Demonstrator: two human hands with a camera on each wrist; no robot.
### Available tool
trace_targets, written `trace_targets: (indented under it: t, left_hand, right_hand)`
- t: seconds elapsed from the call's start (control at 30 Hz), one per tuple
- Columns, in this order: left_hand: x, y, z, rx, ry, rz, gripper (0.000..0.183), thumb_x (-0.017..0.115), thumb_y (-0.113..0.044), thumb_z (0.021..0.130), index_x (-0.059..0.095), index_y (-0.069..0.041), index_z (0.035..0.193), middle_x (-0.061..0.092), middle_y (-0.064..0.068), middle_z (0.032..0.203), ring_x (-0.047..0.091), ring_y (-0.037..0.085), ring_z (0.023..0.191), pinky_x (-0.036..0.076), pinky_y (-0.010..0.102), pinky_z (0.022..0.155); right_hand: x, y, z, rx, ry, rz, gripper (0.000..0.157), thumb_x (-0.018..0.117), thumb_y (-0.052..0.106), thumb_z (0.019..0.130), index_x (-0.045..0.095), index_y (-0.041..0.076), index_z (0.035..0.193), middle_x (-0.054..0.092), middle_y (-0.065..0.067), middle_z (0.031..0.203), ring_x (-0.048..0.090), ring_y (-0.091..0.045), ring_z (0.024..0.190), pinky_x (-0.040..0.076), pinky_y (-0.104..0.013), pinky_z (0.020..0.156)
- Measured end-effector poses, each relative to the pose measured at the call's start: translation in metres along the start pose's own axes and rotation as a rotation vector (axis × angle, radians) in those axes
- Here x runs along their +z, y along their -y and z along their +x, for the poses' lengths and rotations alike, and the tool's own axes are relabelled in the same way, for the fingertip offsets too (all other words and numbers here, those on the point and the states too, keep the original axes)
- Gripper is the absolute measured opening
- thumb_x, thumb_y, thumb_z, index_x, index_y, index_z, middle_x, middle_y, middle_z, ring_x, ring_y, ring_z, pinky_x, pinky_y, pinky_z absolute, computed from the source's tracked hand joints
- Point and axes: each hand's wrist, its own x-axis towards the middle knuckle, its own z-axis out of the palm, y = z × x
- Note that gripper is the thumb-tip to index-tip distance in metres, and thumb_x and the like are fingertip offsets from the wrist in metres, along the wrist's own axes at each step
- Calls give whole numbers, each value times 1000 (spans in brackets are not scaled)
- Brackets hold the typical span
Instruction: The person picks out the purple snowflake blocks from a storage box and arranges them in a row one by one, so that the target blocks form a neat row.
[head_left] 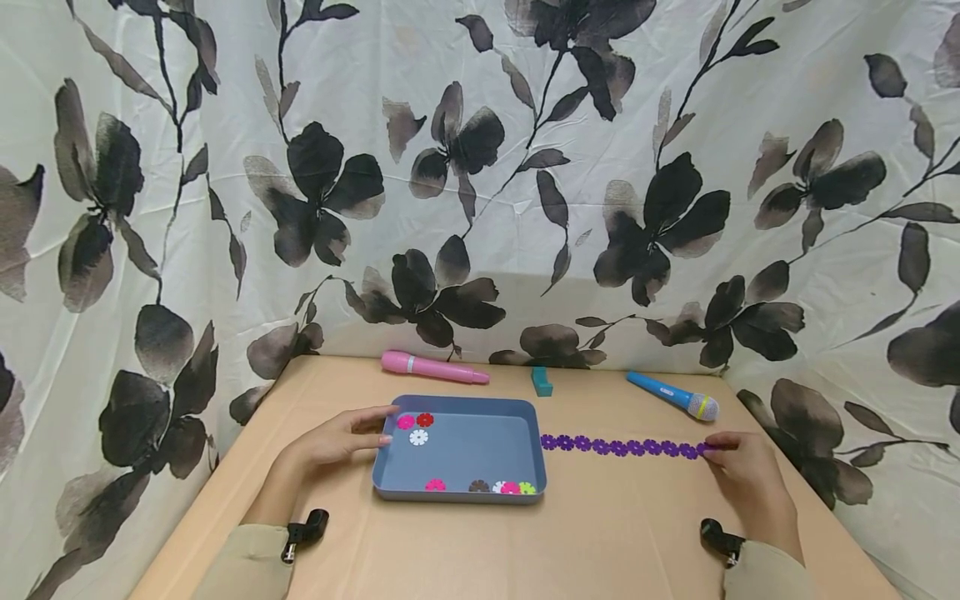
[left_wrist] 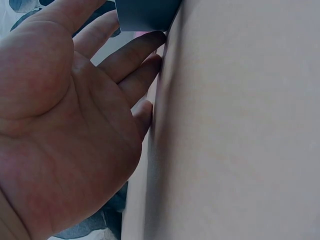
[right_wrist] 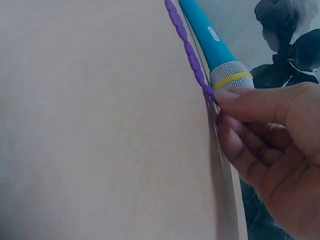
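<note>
A blue-grey rectangular tray [head_left: 457, 442] lies on the table with several flower-shaped discs in it, among them a red one [head_left: 425, 420] and a white one [head_left: 418, 437]. At the tray's left side is my left hand [head_left: 337, 442], its fingertips touching the rim and its fingers fairly straight. The left wrist view shows the open palm beside a corner of the tray [left_wrist: 147, 15]. A chain of purple flower-shaped discs [head_left: 617, 447] stretches right from the tray's right side. Between thumb and fingertip, my right hand [head_left: 750, 475] pinches the right end of the chain.
Along the back of the table lie a pink toy microphone [head_left: 435, 367], a small teal block [head_left: 541, 382] and a blue toy microphone [head_left: 671, 394]. Behind them hangs a floral curtain [head_left: 540, 208]. The tan tabletop [head_left: 600, 542] extends in front.
</note>
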Motion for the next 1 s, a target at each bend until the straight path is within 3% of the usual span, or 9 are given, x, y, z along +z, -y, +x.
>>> trace_targets:
  t: [0.13, 0.23, 0.3, 0.37, 0.53, 0.77, 0.87, 1.0]
  left_hand:
    - [0, 0, 0, -3, -1, -1, 65, 71, -32, 100, 47, -10, 157, 43, 16, 163, 38, 40, 152, 26, 60, 126]
    - [0, 0, 0, -9, 0, -5, 65, 71, -32, 100, 47, -11, 157, 43, 16, 163, 37, 40, 153, 25, 60, 126]
    - [-1, -1, -1, -13, -2, -6, 65, 71, -32, 100, 47, -11, 157, 43, 16, 164, 37, 40, 153, 25, 60, 126]
    - [-1, -1, -1, -17, -5, -9, 64, 71, -32, 100, 48, -12, 157, 43, 15, 163, 37, 40, 153, 25, 60, 126]
    - [-1, -1, -1, -19, -13, 1, 64, 70, -31, 101, 47, -12, 157, 43, 15, 164, 36, 40, 153, 25, 59, 126]
    - [1, 1, 0, 2, -14, 4, 62, 68, -28, 102, 46, -10, 157, 43, 16, 163, 37, 40, 152, 25, 60, 126]
    - [1, 1, -1, 2, -67, 5, 65, 69, -31, 102, 45, -7, 158, 48, 19, 159, 43, 40, 149, 29, 60, 124]
    - [-3, -2, -3, -37, -250, 45, 72, 65, -42, 103, 37, -13, 162, 45, 19, 161, 42, 41, 149, 30, 60, 124]
  right_hand:
    - [-1, 0, -1, 6, -5, -26, 28, 65, 1, 99, 67, -12, 124, 70, -29, 116, 61, -44, 112, 56, -56, 96]
    - [-2, 4, -2, 15, -4, -37, 30, 63, 6, 101, 66, -10, 127, 68, -29, 121, 58, -45, 117, 49, -65, 100]
    - [-2, 10, -2, -5, -4, -42, 32, 63, 10, 103, 65, -8, 130, 67, -30, 124, 57, -44, 117, 50, -62, 98]
    - [-1, 19, -2, -41, -18, -48, 34, 63, 14, 104, 65, -5, 132, 66, -28, 125, 58, -41, 113, 55, -52, 92]
    - [11, 52, 2, -229, -63, -64, 37, 67, 23, 103, 68, -4, 129, 68, -26, 120, 62, -36, 105, 54, -24, 72]
    - [51, 99, 6, -424, -9, -6, 31, 67, 25, 104, 72, 3, 125, 73, -18, 119, 63, -33, 107, 54, -27, 72]
    - [72, 114, 4, -466, 18, -8, 29, 69, 23, 102, 73, 5, 124, 73, -14, 119, 64, -30, 105, 54, -28, 73]
    - [94, 127, 0, -512, 27, -81, 29, 71, 20, 100, 73, 3, 125, 70, -15, 125, 66, -31, 105, 57, -36, 76]
